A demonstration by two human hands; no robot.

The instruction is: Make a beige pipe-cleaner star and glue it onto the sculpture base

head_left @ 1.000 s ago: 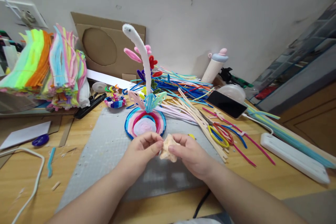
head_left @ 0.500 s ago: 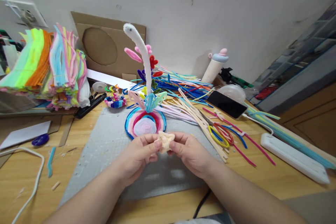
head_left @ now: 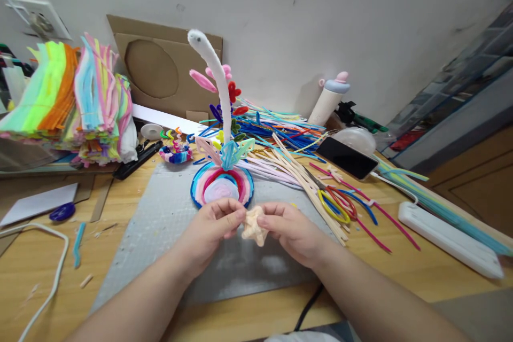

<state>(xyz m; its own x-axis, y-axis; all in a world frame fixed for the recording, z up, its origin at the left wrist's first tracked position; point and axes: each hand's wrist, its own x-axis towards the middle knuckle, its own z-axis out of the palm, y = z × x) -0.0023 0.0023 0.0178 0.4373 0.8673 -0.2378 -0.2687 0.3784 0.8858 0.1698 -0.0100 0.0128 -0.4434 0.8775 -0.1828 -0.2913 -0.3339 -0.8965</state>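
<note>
A small cream star [head_left: 255, 227], apparently made of fuzzy pipe cleaner, is pinched between both hands over the grey cutting mat [head_left: 240, 278]. My left hand [head_left: 218, 223] grips its left edge with thumb and forefinger. On the other side, my right hand [head_left: 286, 225] presses a thumb on its face, the fingers behind it hidden. Just beyond the hands stands a pipe-cleaner ornament: a round striped base [head_left: 200, 188], pastel butterfly-like shapes [head_left: 230, 155] and a tall curved white stem [head_left: 218, 77] with coloured flowers around it.
Bundled pipe cleaners [head_left: 52, 91] stand at the left. Loose cream pipe cleaners [head_left: 300, 181], scissors [head_left: 334, 207] and a phone [head_left: 347, 157] lie to the right, near a white power strip [head_left: 449, 238]. Cardboard [head_left: 192, 64] leans on the wall. A white cable [head_left: 60, 262] runs at front left.
The cream piece has turned in my fingers so that its star shape faces me, hanging slightly lower. Both hands have stayed in nearly the same place.
</note>
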